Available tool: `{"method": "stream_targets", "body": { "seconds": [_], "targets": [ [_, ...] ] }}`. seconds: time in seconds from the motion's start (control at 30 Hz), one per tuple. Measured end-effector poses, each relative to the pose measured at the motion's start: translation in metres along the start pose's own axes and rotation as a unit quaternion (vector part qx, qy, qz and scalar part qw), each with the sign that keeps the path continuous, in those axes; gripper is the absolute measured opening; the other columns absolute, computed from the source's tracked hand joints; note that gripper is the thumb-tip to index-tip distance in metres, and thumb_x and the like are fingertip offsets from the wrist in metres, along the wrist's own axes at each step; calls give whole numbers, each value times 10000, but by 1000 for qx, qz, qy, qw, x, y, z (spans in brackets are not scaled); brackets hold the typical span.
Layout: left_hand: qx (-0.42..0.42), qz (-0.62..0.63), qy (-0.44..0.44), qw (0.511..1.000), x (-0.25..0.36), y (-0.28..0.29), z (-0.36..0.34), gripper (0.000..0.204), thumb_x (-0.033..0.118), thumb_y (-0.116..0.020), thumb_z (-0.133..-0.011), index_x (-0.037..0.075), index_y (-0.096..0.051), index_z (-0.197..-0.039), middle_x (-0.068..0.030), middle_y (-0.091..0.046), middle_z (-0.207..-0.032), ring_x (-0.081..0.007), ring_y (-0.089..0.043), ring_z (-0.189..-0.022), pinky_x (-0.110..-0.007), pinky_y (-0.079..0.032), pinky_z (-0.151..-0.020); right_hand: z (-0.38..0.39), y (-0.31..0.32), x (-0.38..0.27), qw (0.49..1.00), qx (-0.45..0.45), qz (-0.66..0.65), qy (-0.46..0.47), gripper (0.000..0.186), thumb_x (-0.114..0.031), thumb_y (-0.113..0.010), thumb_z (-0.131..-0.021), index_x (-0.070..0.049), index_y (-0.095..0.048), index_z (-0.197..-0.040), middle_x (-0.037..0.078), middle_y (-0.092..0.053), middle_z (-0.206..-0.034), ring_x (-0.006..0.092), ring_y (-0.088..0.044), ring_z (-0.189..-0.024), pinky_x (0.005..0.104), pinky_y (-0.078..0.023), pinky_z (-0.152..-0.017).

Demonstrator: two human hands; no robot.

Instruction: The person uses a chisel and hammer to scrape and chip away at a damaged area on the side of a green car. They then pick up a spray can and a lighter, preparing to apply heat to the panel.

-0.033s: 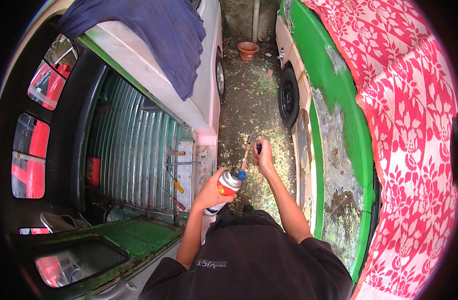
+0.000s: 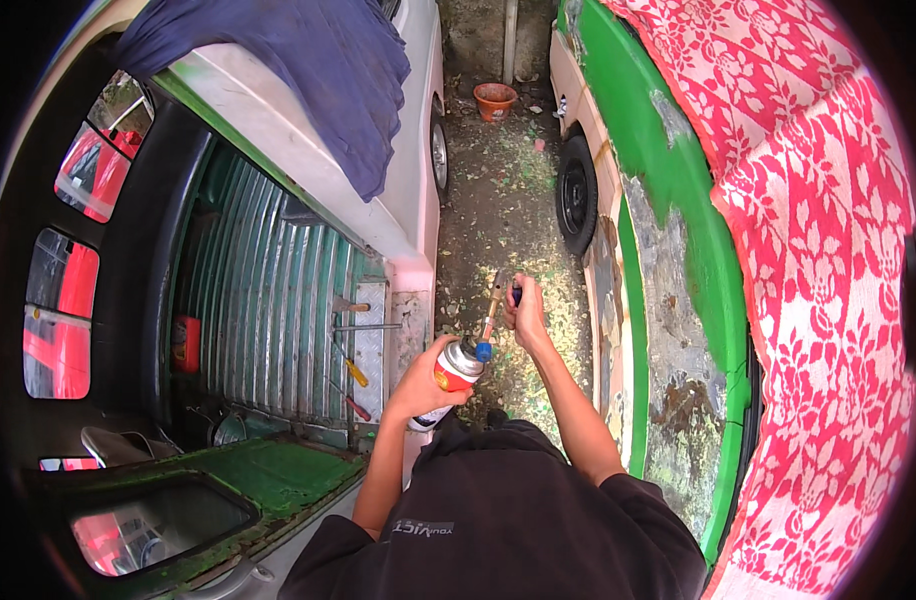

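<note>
head view, left hand (image 2: 423,378) gripping gas canister (image 2: 452,375), right hand (image 2: 526,312) seemingly on torch nozzle (image 2: 494,306)

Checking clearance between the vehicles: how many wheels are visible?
2: one wheel on the white vehicle at left, one wheel on the green vehicle at right. Others may be hidden.

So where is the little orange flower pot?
In the head view, the orange pot sits on the ground at the top middle, between the white vehicle on the left and the black tyre on the right.

A glossy metal gas canister (image 2: 456,372) with a brass torch nozzle (image 2: 495,300), beside a matt, flaking painted metal panel (image 2: 678,330).
</note>
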State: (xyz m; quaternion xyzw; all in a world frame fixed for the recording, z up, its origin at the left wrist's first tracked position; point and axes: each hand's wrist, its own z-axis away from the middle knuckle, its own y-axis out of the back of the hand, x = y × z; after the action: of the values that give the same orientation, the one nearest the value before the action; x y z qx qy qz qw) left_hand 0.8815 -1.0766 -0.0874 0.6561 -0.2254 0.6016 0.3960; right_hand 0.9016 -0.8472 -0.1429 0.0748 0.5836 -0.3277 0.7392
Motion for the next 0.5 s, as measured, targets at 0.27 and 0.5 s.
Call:
{"method": "stream_targets", "body": {
  "seconds": [0.27,0.5],
  "targets": [
    [-1,-11,-2,1000,1,5,-3,717,153,-823,-570,25,-494,-1193,-119,-650,-967,-184,-632,-896,-321,-489,-825,-13,-10,1,996,10,-87,-29,486,-449,-249,-903,-111,-363,-573,-18,-288,-447,104,-224,-343,281,-143,-338],
    [2,-30,-13,999,0,6,-3,731,161,-822,-573,24,-484,-1206,-130,-653,-980,-194,-638,-905,-324,-491,-824,-14,-11,4,995,-1,-97,-36,484,-440,-257,-907,-107,-367,-573,-14,-307,-447,104,-237,-340,277,-152,-332]
  ]
}}
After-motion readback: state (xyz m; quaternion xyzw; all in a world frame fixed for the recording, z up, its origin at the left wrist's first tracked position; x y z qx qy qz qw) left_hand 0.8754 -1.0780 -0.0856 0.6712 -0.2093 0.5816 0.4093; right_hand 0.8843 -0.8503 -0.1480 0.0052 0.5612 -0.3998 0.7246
